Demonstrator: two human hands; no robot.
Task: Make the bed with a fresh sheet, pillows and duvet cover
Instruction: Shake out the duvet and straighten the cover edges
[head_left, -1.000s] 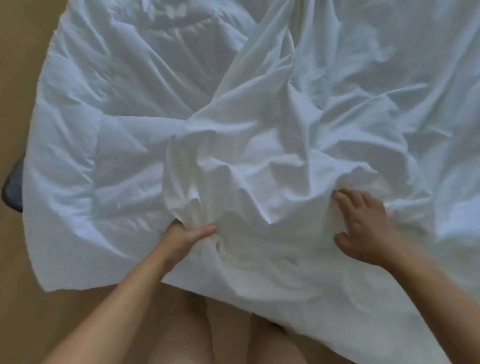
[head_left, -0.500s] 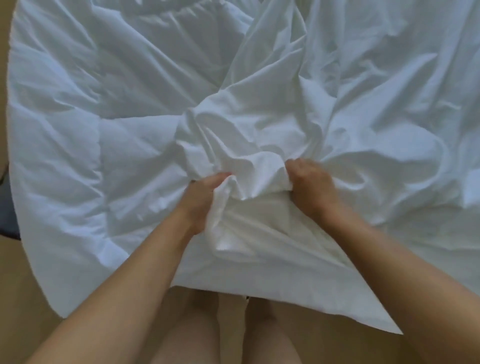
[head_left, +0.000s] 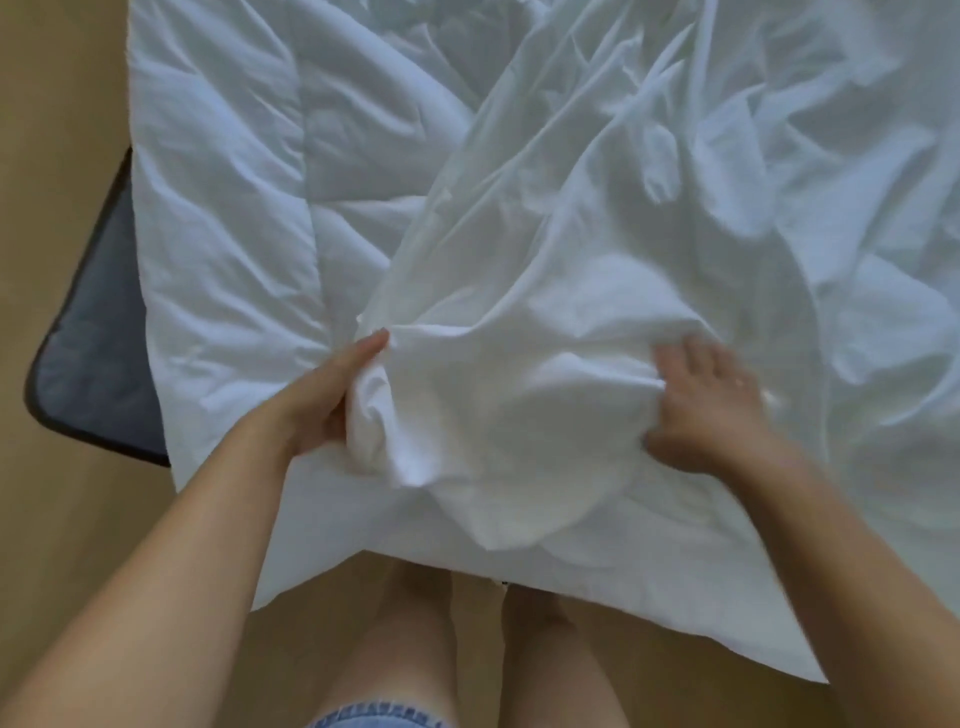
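Note:
A white quilted duvet (head_left: 234, 223) lies spread out, its near corner hanging over the floor in front of my legs. Over its right part lies a thinner, wrinkled white duvet cover (head_left: 597, 249). My left hand (head_left: 332, 405) grips a bunched fold of the cover at its near left edge, thumb on top. My right hand (head_left: 706, 410), blurred, lies on the cover to the right with its fingers spread, palm down on the cloth.
A tan floor (head_left: 57, 519) runs along the left and near sides. A dark grey mat (head_left: 98, 343) with a black border sticks out from under the duvet's left edge. My bare legs (head_left: 415, 649) stand at the duvet's near corner.
My right hand has let go of the bunched fold and slid right, fingers now spread on the cloth. My left hand still grips the cover. The view has shifted, showing the mat.

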